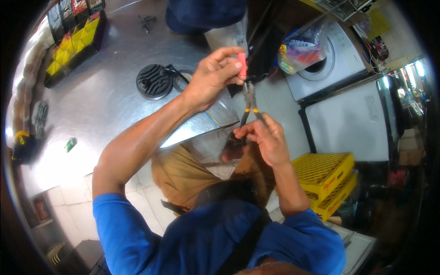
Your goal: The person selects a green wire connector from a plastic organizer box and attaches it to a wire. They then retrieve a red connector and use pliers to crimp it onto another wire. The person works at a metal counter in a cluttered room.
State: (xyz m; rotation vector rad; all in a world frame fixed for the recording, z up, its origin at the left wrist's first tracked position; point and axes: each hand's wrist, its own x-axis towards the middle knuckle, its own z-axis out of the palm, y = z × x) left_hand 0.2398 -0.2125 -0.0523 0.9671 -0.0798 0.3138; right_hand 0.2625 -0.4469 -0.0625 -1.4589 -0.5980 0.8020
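Observation:
My left hand (211,75) pinches a short, pinkish-red stick-shaped piece (242,65) upright between thumb and fingers, beyond the table's front right corner. What kind of piece it is, I cannot tell. My right hand (269,137) is closed around the dark handles of a pair of pliers (249,95) with yellow bands. Their metal jaws point up, right below the lower end of the red piece. Whether the jaws grip anything is too small to tell. To the left of my left hand lies a black round ribbed part (154,81) on the metal table (110,107).
A yellow-and-black compartment tray (75,48) stands at the table's far left. A small green object (70,145) lies nearer. On the right are a white appliance (327,64), a plastic bag of colourful items (302,48) and stacked yellow crates (323,176). A dark blue cap (205,14) is at the top.

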